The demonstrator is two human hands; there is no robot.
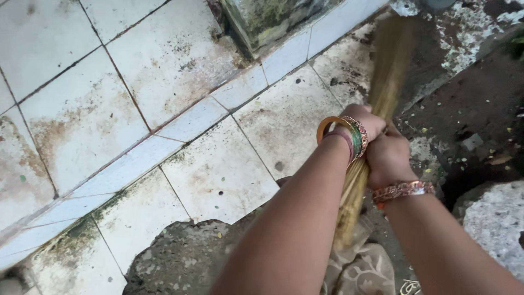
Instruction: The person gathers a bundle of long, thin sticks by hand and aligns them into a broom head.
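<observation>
Head view: left hand (367, 121) and right hand (388, 158) clenched around broom (382, 87) handle; light, springy bristles, best gripped low over tiled floor (218, 175).

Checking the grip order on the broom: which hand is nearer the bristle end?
The left hand. It grips the broom higher up, toward the blurred bristles; the right hand grips just behind it, closer to the body.
</observation>
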